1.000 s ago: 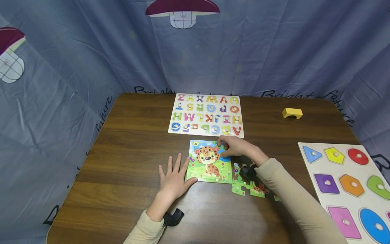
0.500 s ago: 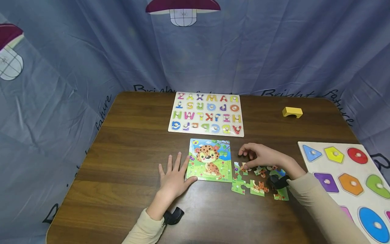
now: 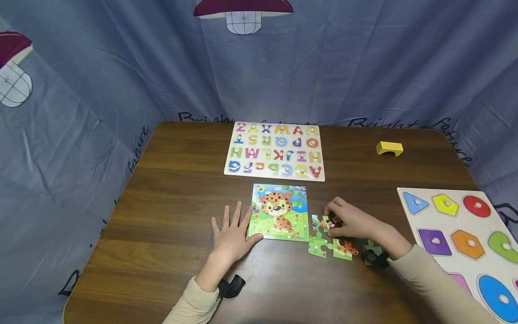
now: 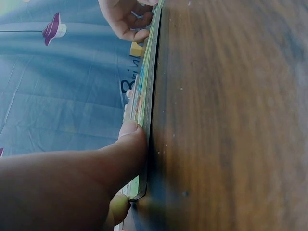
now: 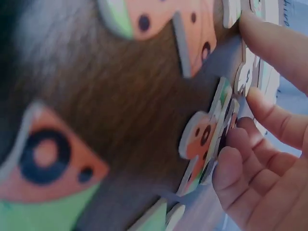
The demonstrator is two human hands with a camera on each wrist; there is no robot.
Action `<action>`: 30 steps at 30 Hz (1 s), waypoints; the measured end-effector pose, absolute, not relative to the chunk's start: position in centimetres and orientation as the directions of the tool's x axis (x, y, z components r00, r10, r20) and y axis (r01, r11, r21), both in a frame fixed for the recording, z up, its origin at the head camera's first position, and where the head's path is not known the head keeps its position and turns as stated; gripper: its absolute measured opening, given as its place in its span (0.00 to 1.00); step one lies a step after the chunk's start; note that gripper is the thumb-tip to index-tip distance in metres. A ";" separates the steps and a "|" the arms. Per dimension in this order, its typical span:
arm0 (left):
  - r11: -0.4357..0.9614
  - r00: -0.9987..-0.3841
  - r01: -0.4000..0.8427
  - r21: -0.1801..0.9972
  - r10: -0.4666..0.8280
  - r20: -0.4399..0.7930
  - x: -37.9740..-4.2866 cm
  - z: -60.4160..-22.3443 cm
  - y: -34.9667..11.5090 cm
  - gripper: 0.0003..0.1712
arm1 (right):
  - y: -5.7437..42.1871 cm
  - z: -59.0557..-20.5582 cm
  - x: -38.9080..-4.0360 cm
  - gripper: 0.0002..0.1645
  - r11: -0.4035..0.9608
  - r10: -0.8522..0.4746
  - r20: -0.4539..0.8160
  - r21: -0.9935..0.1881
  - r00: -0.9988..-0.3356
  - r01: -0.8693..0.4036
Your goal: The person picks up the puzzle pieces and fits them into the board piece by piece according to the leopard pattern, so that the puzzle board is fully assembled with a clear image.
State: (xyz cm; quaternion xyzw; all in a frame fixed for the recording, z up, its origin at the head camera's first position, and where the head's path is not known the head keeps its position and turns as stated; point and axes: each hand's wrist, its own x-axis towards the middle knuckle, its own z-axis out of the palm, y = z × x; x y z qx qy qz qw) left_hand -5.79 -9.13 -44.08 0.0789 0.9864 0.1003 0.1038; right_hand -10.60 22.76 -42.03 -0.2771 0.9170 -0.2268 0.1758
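A leopard jigsaw puzzle [image 3: 279, 211] in a square tray lies mid-table, its picture filled in. My left hand [image 3: 232, 243] lies spread at its left side, with the thumb [image 4: 130, 139] resting on the tray's edge in the left wrist view. To the right, my right hand [image 3: 354, 222] reaches down among loose jigsaw pieces. Its thumb and index finger pinch a piece with part of a leopard's face [image 3: 327, 222], seen edge-on in the right wrist view [image 5: 244, 77]. The other fingers curl loosely, and the hand hides several pieces beneath it.
An alphabet peg board [image 3: 275, 150] lies behind the tray. At the right edge is a large shape peg board [image 3: 441, 225]. A yellow arch block [image 3: 389, 148] stands at the back right. Loose joined pieces [image 3: 317, 247] lie close beside the tray.
My right hand has left the tray's upper right corner, moved right and down to the loose pieces, and taken a piece between thumb and finger. The left hand has stayed in place.
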 end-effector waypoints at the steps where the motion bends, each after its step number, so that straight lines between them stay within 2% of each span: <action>1: 0.967 -0.966 0.135 0.214 0.176 -0.189 -5.8 -44.0 -9.1 0.43 | 22.7 -42.0 -10.6 0.24 0.744 -0.585 -0.194 -0.514 -0.787 -0.426; 14: 0.970 -0.968 0.134 0.204 0.172 -0.181 -5.6 -44.1 -9.1 0.44 | 22.9 -42.7 -10.5 0.22 0.732 -0.570 -0.128 -0.527 -0.812 -0.431; 19: 0.969 -0.967 0.136 0.205 0.175 -0.186 -5.7 -44.1 -9.1 0.44 | 23.0 -42.5 -10.6 0.22 0.721 -0.551 -0.136 -0.574 -0.823 -0.388; 26: 0.969 -0.968 0.140 0.202 0.177 -0.176 -5.7 -44.1 -9.1 0.44 | 22.1 -41.3 -11.2 0.22 0.692 -0.561 -0.134 -0.618 -0.817 -0.373; 30: 0.969 -0.969 0.140 0.205 0.177 -0.173 -5.7 -44.1 -9.1 0.43 | 20.2 -40.4 -11.7 0.22 0.662 -0.593 -0.108 -0.630 -0.798 -0.406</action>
